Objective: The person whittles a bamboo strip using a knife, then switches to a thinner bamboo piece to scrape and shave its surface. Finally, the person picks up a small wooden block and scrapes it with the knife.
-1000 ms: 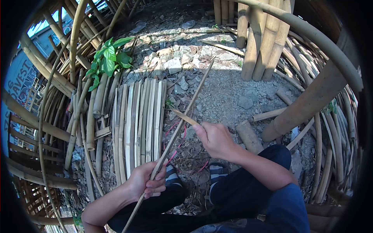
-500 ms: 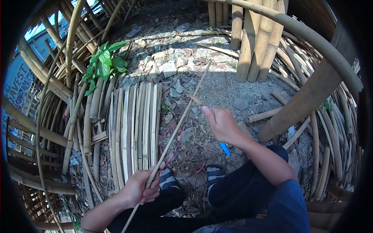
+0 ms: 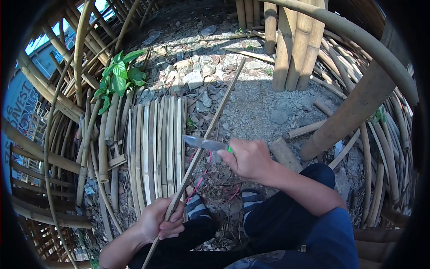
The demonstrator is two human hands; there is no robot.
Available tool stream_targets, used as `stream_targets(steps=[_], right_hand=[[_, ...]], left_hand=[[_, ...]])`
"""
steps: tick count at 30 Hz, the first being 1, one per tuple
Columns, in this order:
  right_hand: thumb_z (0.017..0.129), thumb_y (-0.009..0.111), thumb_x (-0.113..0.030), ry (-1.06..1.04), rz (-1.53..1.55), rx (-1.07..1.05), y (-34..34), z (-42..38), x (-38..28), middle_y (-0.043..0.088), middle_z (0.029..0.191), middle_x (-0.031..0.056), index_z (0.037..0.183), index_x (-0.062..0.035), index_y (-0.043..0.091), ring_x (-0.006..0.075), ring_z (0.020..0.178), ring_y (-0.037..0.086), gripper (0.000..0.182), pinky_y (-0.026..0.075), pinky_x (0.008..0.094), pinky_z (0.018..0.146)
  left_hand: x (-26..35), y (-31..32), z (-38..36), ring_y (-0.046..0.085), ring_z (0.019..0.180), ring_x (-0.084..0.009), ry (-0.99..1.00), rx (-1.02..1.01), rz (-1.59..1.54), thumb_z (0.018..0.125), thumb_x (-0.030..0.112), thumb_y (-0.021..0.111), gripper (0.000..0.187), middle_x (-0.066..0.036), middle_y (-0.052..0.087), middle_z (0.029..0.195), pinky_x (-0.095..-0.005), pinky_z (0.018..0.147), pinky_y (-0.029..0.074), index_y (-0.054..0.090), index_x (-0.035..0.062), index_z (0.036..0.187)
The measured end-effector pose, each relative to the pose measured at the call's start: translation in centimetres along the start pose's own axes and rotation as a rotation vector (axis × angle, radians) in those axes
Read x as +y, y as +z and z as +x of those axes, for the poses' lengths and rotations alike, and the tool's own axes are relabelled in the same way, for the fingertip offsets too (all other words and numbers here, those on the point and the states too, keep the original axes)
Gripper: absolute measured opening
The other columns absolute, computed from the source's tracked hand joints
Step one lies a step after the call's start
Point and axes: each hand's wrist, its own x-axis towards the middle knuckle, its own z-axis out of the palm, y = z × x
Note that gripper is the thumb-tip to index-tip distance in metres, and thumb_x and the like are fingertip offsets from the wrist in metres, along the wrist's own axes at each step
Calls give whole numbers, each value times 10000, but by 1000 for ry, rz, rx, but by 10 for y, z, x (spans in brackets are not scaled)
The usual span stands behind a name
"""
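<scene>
A long, thin bamboo strip (image 3: 220, 110) slants from the lower left toward the upper middle. My left hand (image 3: 162, 219) is wrapped round its lower part. In my right hand (image 3: 251, 160) is a knife (image 3: 205, 143), its green handle mostly hidden by my fingers. The blade points left and lies across the middle of the strip, seemingly against it. Beside my left hand, split bamboo slats (image 3: 156, 143) lie side by side on the ground.
Thick bamboo poles (image 3: 298, 49) stand at the upper right, and a slanted post (image 3: 349, 107) rises near my right arm. Green leaves (image 3: 120, 78) grow at the left among stacked bamboo. Pink string (image 3: 206, 172) and a cut bamboo piece (image 3: 285, 154) lie on the stony ground.
My right hand has come down and nearer, and the knife blade now lies lower across the strip. The strip has turned slightly; my left hand keeps its hold.
</scene>
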Motion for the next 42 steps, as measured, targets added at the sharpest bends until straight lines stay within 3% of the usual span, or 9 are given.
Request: stream_targets(steps=[5,13,16,18,22,24,32,34,42], right_hand=[[998,546,-401,149,-32,1,8,4,18,572,518,162,700,-26,581,363,475,613,481,478,457,453],[1006,551,-370,12,56,-90,5,-7,-10,543,541,183,715,-10,548,388,516,591,463,444,477,497],[1010,519,-413,196,-25,-17,-9,14,33,587,542,180,722,-12,591,414,525,620,499,491,501,506],[1016,499,-425,298,-114,-74,-12,20,47,609,586,202,744,-10,617,442,576,628,510,498,521,549],[1019,483,-438,287,-2,-74,-9,11,18,620,612,213,761,-4,631,440,585,631,527,499,520,559],[1026,504,-390,125,61,-155,-9,1,-5,548,556,210,704,0,572,427,542,585,509,451,509,547],[1038,462,-417,350,-41,-38,-30,40,89,551,584,232,706,16,573,433,580,593,557,447,500,580],[1036,363,-523,500,-119,-84,-37,47,116,638,682,254,788,14,655,454,722,657,660,508,563,697],[1021,355,-536,730,-254,-117,-52,46,192,685,929,290,899,23,704,479,922,657,670,504,560,840]], left_hand=[[-2,-6,9,269,337,-81,-20,7,5,1049,396,303,488,30,302,435,-227,283,234,400,97,675],[-3,-2,8,265,344,-79,-45,-32,34,1053,419,294,499,30,297,443,-230,281,226,399,96,687],[-7,3,0,291,348,-62,-70,49,-28,975,289,398,366,36,320,427,-211,295,229,422,95,665],[-9,-5,5,273,348,-73,-70,41,5,1016,360,342,441,32,307,435,-224,300,224,406,94,669],[-6,-8,9,260,345,-87,-66,35,35,1049,423,294,517,26,291,437,-242,302,224,391,91,665],[-7,-9,10,261,343,-88,-48,15,33,1046,417,299,514,25,290,435,-244,306,226,392,88,662],[-12,0,-2,258,330,-98,-54,75,112,1037,402,310,516,18,289,433,-257,327,230,401,71,652],[-14,-1,-1,256,327,-99,-78,95,91,1039,398,309,518,16,291,432,-258,327,222,409,65,656],[-17,6,7,271,334,-95,-88,79,159,1034,411,323,517,18,303,427,-245,317,219,416,77,650]])
